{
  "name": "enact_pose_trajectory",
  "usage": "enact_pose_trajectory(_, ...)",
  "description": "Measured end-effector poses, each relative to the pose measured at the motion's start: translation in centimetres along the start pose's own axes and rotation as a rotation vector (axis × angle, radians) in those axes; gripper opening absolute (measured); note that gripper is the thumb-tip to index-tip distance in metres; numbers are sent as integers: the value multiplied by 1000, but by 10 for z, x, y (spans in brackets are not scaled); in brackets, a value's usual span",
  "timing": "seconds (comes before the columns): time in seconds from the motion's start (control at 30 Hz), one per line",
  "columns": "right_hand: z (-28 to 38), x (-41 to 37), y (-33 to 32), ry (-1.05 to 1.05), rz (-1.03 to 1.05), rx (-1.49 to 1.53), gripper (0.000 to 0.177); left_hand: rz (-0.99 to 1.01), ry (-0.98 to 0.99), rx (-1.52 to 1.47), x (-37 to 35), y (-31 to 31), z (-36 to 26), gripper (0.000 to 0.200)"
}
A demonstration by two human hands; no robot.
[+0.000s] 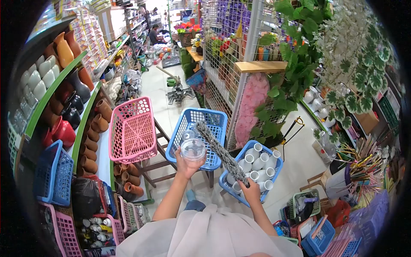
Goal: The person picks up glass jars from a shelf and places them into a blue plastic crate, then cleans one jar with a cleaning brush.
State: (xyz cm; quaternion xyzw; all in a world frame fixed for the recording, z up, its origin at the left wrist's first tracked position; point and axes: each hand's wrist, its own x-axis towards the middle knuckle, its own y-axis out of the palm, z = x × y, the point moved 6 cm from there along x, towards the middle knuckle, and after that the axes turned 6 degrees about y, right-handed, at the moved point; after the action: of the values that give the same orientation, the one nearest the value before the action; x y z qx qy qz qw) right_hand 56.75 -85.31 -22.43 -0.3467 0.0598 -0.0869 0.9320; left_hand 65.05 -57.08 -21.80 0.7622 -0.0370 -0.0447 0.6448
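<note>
Clear glass is held up in the left hand (187, 165): a small round jar (193, 149), cupped from below with the fingers closed about its side. Its base is turned toward the camera, so the inside can be looked through. It is raised in front of a blue basket (214, 124) set on a wooden stand (165, 165). A grey duster (220, 152) is clasped at its lower end by the right hand (249, 188), fingers shut round it, so the long brush slants up just beside the jar. White vases (259, 162) are stood upright in a blue crate (277, 168) beneath, and a pink basket (132, 128) is tilted at the left.
</note>
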Motion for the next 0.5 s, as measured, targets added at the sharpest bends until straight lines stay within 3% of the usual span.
enact_pose_trajectory(0.1,5,22,19,-153,-43,9,43,-63,14,-2,-17,-14,-8,78)
enact_pose_trajectory(0.27,26,72,82,-197,97,-99,42,-91,135,44,-59,-30,-38,78)
enact_pose_trajectory(0.37,52,98,124,-432,30,-34,38,-177,221,8,-88,-35,-61,76)
enact_pose_trajectory(0.43,62,110,154,-450,68,-5,38,-189,287,37,-106,-40,-79,76)
enact_pose_trajectory(0.5,65,117,179,-352,95,-175,38,-221,370,75,-124,-45,-95,76)
